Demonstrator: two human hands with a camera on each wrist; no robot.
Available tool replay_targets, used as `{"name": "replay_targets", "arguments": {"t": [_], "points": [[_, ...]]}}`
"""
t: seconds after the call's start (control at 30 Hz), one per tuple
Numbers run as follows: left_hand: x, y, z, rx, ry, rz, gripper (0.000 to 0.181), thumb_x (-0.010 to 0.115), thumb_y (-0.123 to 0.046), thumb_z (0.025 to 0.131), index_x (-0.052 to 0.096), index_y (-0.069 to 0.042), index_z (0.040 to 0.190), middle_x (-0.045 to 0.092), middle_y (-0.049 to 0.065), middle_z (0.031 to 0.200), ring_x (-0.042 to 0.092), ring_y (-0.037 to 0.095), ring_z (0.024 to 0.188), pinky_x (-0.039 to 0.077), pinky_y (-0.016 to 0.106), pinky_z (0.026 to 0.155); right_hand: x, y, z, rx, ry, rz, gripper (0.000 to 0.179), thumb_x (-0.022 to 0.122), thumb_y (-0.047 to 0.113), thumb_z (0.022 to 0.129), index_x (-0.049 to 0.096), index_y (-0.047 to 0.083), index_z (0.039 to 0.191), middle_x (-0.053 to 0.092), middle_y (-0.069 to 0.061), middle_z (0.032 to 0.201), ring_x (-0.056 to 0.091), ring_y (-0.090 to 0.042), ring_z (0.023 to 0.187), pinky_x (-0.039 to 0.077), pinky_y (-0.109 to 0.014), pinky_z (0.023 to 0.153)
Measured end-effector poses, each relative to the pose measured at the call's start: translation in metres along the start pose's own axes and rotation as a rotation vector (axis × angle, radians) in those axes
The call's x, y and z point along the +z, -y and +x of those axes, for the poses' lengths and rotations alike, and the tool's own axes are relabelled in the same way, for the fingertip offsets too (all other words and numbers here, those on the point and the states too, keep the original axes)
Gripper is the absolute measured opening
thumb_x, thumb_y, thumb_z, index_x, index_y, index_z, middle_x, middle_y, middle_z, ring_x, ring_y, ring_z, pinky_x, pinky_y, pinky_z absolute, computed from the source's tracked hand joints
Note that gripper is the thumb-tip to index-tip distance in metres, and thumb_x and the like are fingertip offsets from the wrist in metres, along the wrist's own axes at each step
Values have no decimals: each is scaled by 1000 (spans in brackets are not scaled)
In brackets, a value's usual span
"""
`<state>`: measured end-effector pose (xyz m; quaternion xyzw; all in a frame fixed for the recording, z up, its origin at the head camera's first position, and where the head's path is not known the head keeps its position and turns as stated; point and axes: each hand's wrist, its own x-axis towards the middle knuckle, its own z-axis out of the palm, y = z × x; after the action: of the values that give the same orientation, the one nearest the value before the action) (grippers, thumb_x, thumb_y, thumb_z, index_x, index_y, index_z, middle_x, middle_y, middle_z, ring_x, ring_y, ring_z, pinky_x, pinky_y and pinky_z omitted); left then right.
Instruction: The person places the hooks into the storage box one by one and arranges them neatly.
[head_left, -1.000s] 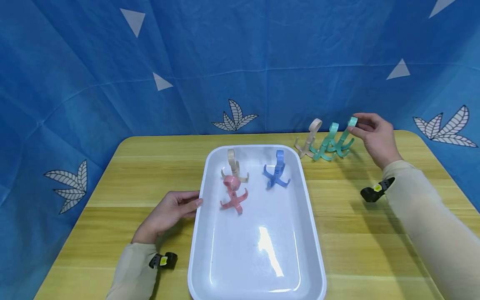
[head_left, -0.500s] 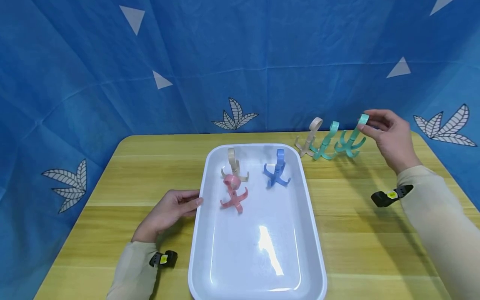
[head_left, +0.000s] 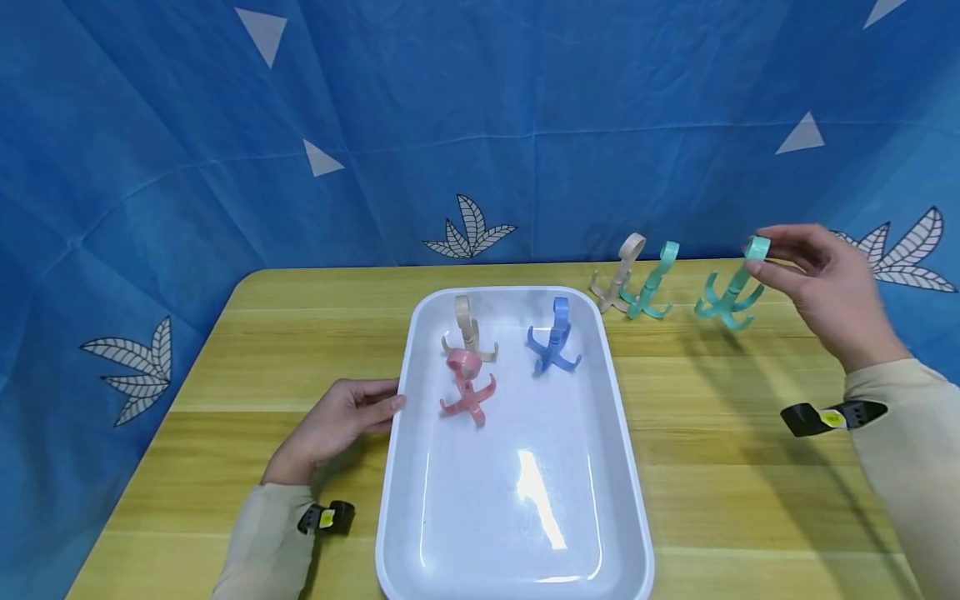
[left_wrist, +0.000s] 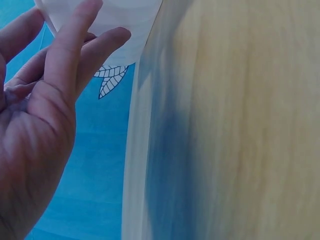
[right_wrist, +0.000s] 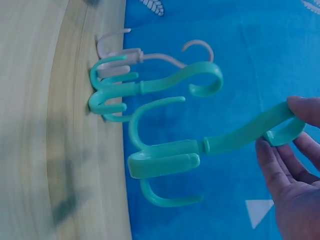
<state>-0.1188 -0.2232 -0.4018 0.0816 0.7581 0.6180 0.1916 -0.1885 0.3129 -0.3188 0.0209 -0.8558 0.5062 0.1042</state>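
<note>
My right hand (head_left: 832, 287) pinches the curled top of a green four-prong hook hanger (head_left: 727, 298), which hangs just above the table at the back right. In the right wrist view the thumb and fingertips hold the curl of this green hook (right_wrist: 235, 137). Another green hook (head_left: 651, 287) and a beige hook (head_left: 622, 271) stand close together to its left. My left hand (head_left: 337, 429) holds the left rim of a white tray (head_left: 517, 500), thumb at the rim and fingers against the outer wall (left_wrist: 112, 47). Inside the tray are a beige hook (head_left: 467, 325), a pink hook (head_left: 468, 396) and a blue hook (head_left: 555, 342).
The tray takes up the middle of the wooden table (head_left: 300, 333). Behind the table's back edge hangs a blue patterned cloth (head_left: 390, 125). Bare tabletop (head_left: 720, 500) lies between the tray and the right forearm.
My right hand has moved right with the green hook, drawing it away from the other green one. The left hand and the tray have stayed in place.
</note>
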Motion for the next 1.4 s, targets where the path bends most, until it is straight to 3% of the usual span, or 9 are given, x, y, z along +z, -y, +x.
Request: {"name": "replay_targets", "arguments": {"t": [0.27,0.57,0.97,1.4], "points": [[0,1,0,-2,0,27,48,64,-22,98,54,8,135,57,24,131,63,30,110,56,37,85,-1,12,-16,14,16,-63,44,68,22,95,56,15,137,54,8,124,52,0,108,43,-6,78],[0,-1,-1,-10,2,21,49,64,-22,98,53,8,136,56,24,132,63,31,110,56,38,85,0,35,-35,-23,71,-69,42,69,17,94,58,11,134,56,4,121,56,1,106,46,-7,78],[-3,-1,-3,-9,-10,21,48,62,-20,99,52,9,136,57,25,131,64,31,109,57,37,84,8,45,-46,-17,147,-73,43,68,18,95,56,11,135,54,1,128,58,5,104,48,-8,78],[0,0,-1,-10,-4,8,49,63,-20,99,52,9,136,56,25,132,63,31,110,56,38,85,24,63,-65,-199,177,-5,39,68,-3,91,61,2,129,61,-4,123,65,-5,100,53,-14,80]]}}
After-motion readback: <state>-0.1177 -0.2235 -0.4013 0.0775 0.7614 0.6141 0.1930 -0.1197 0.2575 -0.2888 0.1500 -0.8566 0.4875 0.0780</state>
